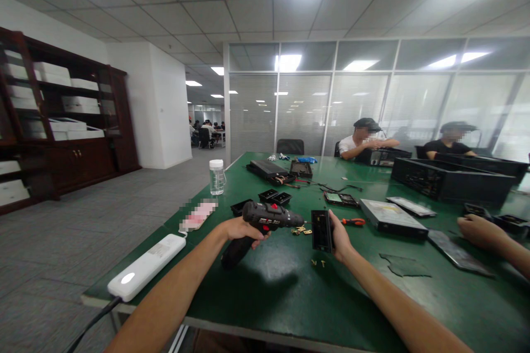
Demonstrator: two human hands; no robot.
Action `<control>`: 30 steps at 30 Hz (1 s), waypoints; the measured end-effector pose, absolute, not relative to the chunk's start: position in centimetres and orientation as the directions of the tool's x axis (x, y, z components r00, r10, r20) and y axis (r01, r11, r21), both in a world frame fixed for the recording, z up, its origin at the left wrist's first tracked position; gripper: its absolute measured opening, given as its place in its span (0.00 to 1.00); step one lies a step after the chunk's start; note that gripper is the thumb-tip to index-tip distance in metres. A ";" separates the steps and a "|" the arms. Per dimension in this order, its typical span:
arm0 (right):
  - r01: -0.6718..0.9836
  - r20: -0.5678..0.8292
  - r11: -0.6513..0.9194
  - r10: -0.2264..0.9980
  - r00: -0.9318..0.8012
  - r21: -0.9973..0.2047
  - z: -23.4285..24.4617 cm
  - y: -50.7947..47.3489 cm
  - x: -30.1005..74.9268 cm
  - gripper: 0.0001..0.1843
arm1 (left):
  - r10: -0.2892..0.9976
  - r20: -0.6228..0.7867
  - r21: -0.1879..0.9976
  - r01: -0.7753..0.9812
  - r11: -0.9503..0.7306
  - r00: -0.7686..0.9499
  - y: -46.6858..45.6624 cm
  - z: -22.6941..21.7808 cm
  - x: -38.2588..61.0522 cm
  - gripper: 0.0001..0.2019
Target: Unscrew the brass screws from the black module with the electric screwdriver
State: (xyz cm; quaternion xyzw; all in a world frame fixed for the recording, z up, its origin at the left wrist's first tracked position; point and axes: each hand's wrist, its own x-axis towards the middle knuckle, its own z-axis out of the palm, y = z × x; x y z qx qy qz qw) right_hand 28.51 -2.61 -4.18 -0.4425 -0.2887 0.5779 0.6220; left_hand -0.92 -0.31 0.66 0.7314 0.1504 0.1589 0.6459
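Note:
My left hand is wrapped round the grip of a black cordless drill, which points to the right. Its bit reaches the left side of a small black plastic box; I cannot tell whether it touches a screw. My right hand grips that box from its right side, holding it upright above the table with the hollow facing me. Several brass-coloured metal pieces lie behind the drill's tip. Small screws rest on the green table below the box. Further back are similar black boxes.
A white power strip, a phone and a clear bottle line the left edge. An orange-handled screwdriver and a metal drive lie to the right. Another person's hand works at far right, near a black computer case.

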 end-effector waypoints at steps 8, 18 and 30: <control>-0.457 -0.165 -0.066 0.969 0.181 -0.887 -4.2 -2.6 28.5 0.21 | 0.418 0.045 0.991 0.011 -0.131 0.907 -0.4 0.9 -0.9 0.16; -0.471 -0.159 -0.058 0.971 0.177 -0.880 -4.2 -2.5 28.4 0.21 | 0.409 0.046 0.991 0.011 -0.137 0.911 -0.2 0.7 -1.0 0.16; -0.459 -0.156 -0.057 0.971 0.182 -0.887 -4.5 -2.3 28.6 0.21 | 0.400 0.051 0.991 0.002 -0.131 0.915 -0.1 0.6 -1.0 0.17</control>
